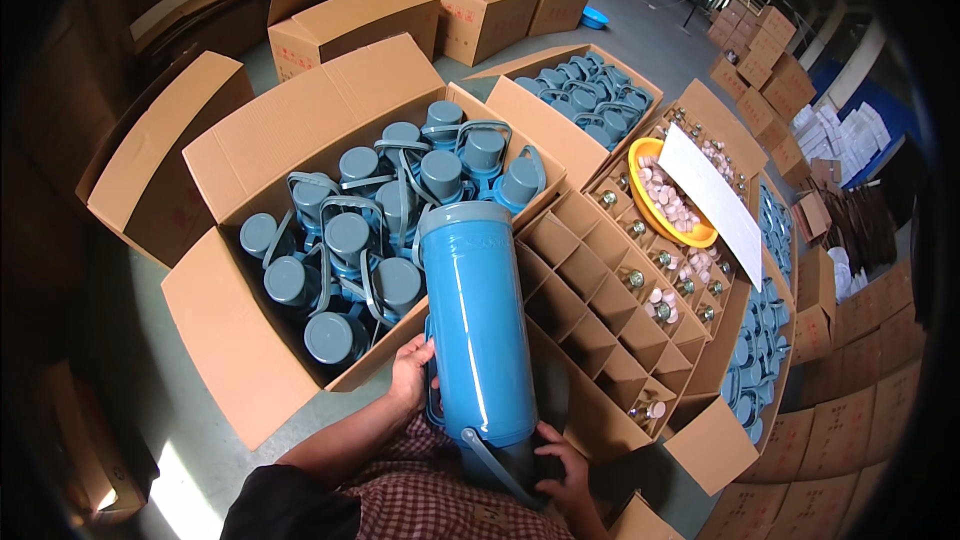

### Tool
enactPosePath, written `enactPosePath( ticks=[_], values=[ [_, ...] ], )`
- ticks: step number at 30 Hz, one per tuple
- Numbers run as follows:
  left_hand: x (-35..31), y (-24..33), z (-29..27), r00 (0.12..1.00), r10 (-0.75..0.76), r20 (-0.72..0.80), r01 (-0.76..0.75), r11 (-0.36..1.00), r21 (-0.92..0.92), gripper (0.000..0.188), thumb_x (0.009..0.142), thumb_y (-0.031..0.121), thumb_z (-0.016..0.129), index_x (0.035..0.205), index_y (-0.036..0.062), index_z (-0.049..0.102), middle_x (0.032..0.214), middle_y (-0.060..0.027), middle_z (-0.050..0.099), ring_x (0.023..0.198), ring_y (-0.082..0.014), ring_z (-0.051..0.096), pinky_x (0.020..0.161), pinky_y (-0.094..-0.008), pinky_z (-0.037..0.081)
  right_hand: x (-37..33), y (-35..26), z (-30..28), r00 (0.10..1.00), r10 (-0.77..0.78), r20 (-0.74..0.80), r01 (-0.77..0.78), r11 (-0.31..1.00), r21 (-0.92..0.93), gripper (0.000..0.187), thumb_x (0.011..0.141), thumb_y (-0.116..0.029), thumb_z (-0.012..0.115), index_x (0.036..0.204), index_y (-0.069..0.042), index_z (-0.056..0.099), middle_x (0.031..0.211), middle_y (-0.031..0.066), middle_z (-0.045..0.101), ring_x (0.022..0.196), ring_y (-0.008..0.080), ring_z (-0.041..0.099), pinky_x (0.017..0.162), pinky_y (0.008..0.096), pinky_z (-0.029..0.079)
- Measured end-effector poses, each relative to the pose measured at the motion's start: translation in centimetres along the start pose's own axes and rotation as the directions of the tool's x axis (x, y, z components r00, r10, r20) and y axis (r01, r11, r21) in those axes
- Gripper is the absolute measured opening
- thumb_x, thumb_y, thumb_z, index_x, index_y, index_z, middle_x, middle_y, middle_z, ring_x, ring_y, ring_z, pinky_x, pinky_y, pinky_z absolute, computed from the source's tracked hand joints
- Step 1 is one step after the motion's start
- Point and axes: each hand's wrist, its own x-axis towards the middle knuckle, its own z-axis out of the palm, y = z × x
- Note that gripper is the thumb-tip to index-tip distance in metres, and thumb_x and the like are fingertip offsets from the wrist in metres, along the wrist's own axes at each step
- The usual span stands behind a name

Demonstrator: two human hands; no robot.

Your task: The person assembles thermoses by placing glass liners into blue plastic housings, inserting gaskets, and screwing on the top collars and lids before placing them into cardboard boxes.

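Hands (410, 372) grip glossy cylindrical flask (476, 320).

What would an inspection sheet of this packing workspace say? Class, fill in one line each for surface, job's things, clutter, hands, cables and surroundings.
Surface: grey concrete floor, boxes standing on it.
Job's things: tall blue flask shell, held upright over the divider box; some cells hold glass liners.
Clutter: open carton of grey-capped flasks; yellow bowl of small stoppers; white sheet.
Hands: left hand grips the shell's side; right hand at its base.
Cables: nothing seen.
Surroundings: stacked cartons, warehouse hall.
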Motion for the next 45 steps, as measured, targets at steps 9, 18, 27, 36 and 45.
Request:
enactPosePath(
  ticks=[9, 18, 27, 36, 45],
  values=[
    [10.7, 5.1, 3.9, 0.984, -0.144, 0.102, 0.137, 0.988, 0.070, 0.022, 0.090, 0.012, 0.042, 0.104, 0.0010, 0.055, 0.086, -0.0094, 0.062, 0.064, -0.0161, 0.059, 0.047, -0.0237, 0.048, 14.7, -5.7, 1.0, 0.810, -0.587, 0.005, 0.523, 0.718, -0.460, 0.059, 0.088, -0.057, 0.048, 0.119, -0.008, 0.057, 0.134, 0.0253, 0.044, 0.125, 0.0427, 0.042, 0.103, 0.0514, 0.032],
    [22.2, 14.6, 0.6, 0.553, -0.176, 0.814, -0.542, 0.666, 0.512, 0.042, 0.071, 0.014, 0.069, 0.110, 0.0046, 0.060, 0.095, -0.0070, 0.065, 0.082, -0.0160, 0.062, 0.067, -0.0257, 0.046, 34.3, -10.1, 1.8, 0.811, -0.584, 0.031, 0.469, 0.618, -0.631, 0.028, 0.080, -0.022, 0.064, 0.103, -0.007, 0.067, 0.115, 0.0127, 0.062, 0.103, 0.0305, 0.060, 0.091, 0.0441, 0.044],
    [33.4, 15.1, 2.8, 0.812, -0.440, 0.382, -0.281, 0.279, 0.918, 0.015, 0.078, 0.012, 0.060, 0.069, 0.0005, 0.062, 0.057, -0.0145, 0.061, 0.042, -0.0185, 0.056, 0.031, -0.0256, 0.037, 48.6, -2.2, -0.9, 0.976, 0.018, -0.217, -0.158, 0.746, -0.648, 0.026, 0.086, -0.024, 0.059, 0.107, -0.012, 0.066, 0.112, 0.0138, 0.062, 0.104, 0.0317, 0.058, 0.087, 0.0406, 0.047],
    [31.7, 17.0, 7.3, 0.959, 0.272, 0.075, 0.023, -0.342, 0.939, 0.024, 0.077, 0.021, 0.058, 0.078, -0.0015, 0.065, 0.082, -0.0181, 0.068, 0.075, -0.0287, 0.068, 0.070, -0.0362, 0.055, 46.0, 13.4, 1.8, 0.958, 0.265, -0.106, -0.244, 0.567, -0.787, 0.043, 0.088, -0.028, 0.056, 0.129, -0.017, 0.050, 0.117, 0.0113, 0.059, 0.107, 0.0299, 0.057, 0.091, 0.0419, 0.044],
    [35.3, 17.2, 3.0, 0.837, 0.537, -0.103, 0.260, -0.225, 0.939, 0.077, 0.076, 0.023, 0.064, 0.140, 0.0028, 0.027, 0.100, -0.0202, 0.066, 0.094, -0.0347, 0.064, 0.081, -0.0409, 0.050, 45.9, 12.8, 2.0, 0.964, 0.247, -0.098, -0.232, 0.600, -0.766, 0.041, 0.086, -0.028, 0.059, 0.124, -0.014, 0.055, 0.111, 0.0110, 0.063, 0.100, 0.0294, 0.060, 0.085, 0.0422, 0.047]
  ],
)
